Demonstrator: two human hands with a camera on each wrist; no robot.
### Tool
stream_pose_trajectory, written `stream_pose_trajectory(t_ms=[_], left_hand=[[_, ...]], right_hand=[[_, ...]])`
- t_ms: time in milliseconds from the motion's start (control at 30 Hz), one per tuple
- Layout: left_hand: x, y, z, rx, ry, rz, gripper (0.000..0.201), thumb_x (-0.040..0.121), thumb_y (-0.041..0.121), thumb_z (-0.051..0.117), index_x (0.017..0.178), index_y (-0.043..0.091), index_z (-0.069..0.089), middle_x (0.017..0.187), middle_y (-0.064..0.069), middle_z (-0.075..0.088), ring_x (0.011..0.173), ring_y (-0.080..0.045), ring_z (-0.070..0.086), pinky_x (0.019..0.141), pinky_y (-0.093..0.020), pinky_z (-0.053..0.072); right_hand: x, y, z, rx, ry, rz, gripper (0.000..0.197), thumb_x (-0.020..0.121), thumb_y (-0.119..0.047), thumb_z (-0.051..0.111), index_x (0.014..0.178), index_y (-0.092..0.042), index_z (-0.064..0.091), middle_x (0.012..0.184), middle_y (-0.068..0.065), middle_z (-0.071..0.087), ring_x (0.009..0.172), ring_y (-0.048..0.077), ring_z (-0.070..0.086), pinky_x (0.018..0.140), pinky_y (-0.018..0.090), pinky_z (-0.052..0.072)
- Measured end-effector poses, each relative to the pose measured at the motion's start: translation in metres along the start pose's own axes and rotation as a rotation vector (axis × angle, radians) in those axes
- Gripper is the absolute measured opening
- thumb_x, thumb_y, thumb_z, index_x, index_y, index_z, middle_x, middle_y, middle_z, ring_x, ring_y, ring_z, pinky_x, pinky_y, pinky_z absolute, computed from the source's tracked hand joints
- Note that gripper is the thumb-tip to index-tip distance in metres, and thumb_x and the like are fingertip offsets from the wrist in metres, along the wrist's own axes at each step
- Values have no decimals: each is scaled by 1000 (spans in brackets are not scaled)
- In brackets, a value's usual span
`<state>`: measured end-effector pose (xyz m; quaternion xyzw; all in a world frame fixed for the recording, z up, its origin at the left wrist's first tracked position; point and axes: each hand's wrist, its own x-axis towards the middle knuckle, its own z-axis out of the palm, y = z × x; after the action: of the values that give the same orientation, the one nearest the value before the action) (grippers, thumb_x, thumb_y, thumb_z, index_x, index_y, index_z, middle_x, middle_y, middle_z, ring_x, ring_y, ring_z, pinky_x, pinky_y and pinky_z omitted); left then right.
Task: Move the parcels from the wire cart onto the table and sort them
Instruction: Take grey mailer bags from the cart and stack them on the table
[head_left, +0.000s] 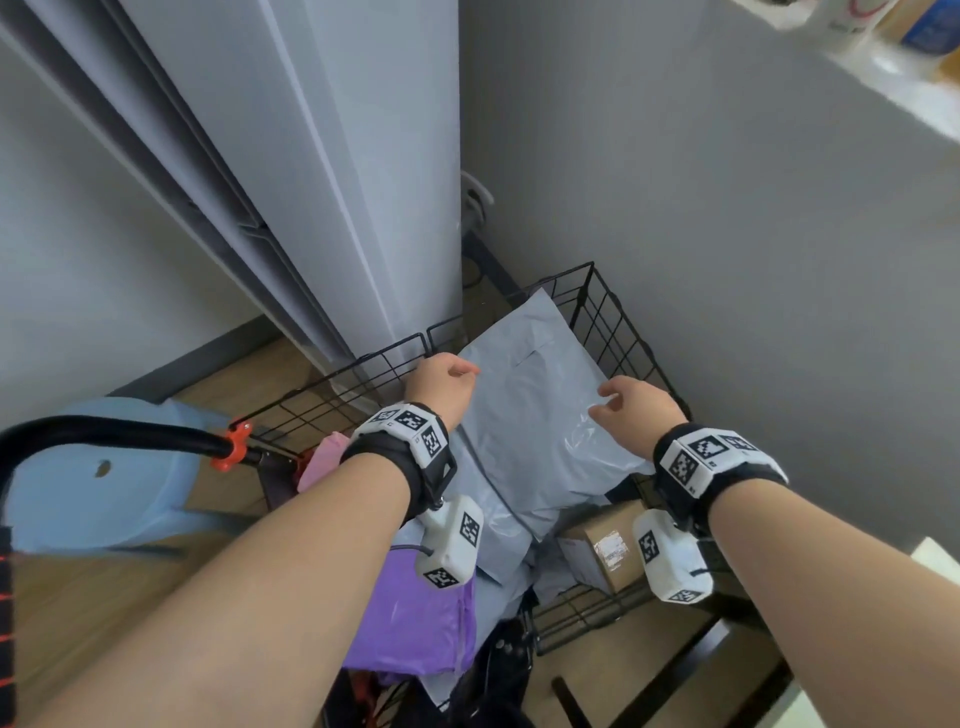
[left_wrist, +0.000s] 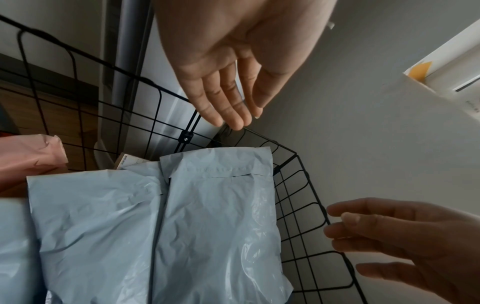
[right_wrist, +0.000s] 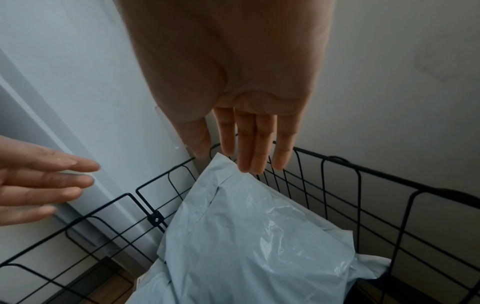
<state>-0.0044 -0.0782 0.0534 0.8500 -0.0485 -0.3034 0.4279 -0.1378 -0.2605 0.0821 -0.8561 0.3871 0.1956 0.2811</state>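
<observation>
Reaching down over the black wire cart (head_left: 618, 332) with both hands, neither holding anything. Left hand (head_left: 441, 387) above the left edge of the top grey poly mailer (head_left: 540, 415), fingers (left_wrist: 226, 102) straight, held close together and pointing down toward the cart's rim, clear of the plastic in the left wrist view. Right hand (head_left: 641, 410) over the mailer's right side, fingers (right_wrist: 249, 144) straight and nearly together, tips just above the mailer's upper corner; contact with the bag cannot be told. Mailer lying tilted on top of the heap inside the cart, its far end leaning toward the back corner of the wire wall. Beside it on the left, a second grey poly mailer (left_wrist: 98, 226), partly tucked under the first. Lower in the cart, a brown cardboard box (head_left: 605, 545) with a label, a purple mailer (head_left: 415, 623) near the front, and a pink bag (head_left: 324, 460) by the cart's left wall. Black cart handle (head_left: 104, 431) with an orange clamp at the left, in front of a pale blue stool (head_left: 88, 499) on the wooden floor.
</observation>
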Motion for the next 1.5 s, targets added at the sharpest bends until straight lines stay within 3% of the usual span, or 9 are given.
stream_pose_trajectory(t_ms=[100,300,500,700,900,1033,1267,1367,1500], left_hand=[[17,-8,12,-11,-16,-17,26,84,10,54,68,29,60,97,-12,72,95,-31,67,92,-43,52],[40,-16,34,-53,-37,-63,22,89,10,51,79,25,63,95,-7,70,92,-24,67,90,-39,54],[57,-34,55,-57,-56,-97,18,90,7,50,88,19,64,86,-8,67,81,-21,63,79,-31,51],[66,-52,66,-45,-66,-138,17,90,7,50,91,16,64,88,-7,67,77,-19,61,78,-30,50],[65,-65,73,-57,-77,-175,15,91,8,51,93,16,63,87,-5,65,74,-17,60,74,-28,48],[61,-68,75,-65,-77,-182,16,92,8,51,97,11,65,87,-5,65,70,-14,59,69,-25,47],[54,-70,81,-96,-99,-149,16,92,6,49,97,12,63,89,-6,64,70,-12,58,65,-21,46],[47,-80,83,-93,-90,-168,20,93,5,49,104,6,65,90,-7,64,67,-9,57,58,-13,45],[40,-84,81,-71,-79,-171,21,92,3,49,105,4,65,90,-9,63,63,-7,55,45,-3,40]], right_hand=[[22,7,8,10,-28,23,43,93,-31,57,132,-17,50,124,5,61,106,22,59,83,28,44],[61,19,23,5,-62,37,46,92,-31,57,135,-15,47,121,7,62,102,23,61,87,31,45],[90,31,44,-21,-94,53,51,92,-32,58,138,-15,43,130,10,56,112,27,57,88,32,45],[112,44,54,41,-28,65,67,87,-26,61,146,-19,29,140,12,43,120,33,51,93,38,44],[119,53,59,164,-175,201,103,81,-28,71,153,-23,-2,150,9,36,128,32,47,99,38,40],[114,61,68,174,-204,236,109,72,-40,77,151,-29,3,149,11,37,129,35,45,105,48,40],[128,61,70,231,-70,183,108,75,-31,77,153,-22,2,151,13,33,132,33,42,105,43,39],[129,61,72,278,-131,169,111,74,-31,80,153,-20,2,148,10,39,130,30,46,103,39,38],[116,60,75,227,-121,161,95,71,-42,79,146,-13,27,138,8,49,121,30,52,96,38,45]])
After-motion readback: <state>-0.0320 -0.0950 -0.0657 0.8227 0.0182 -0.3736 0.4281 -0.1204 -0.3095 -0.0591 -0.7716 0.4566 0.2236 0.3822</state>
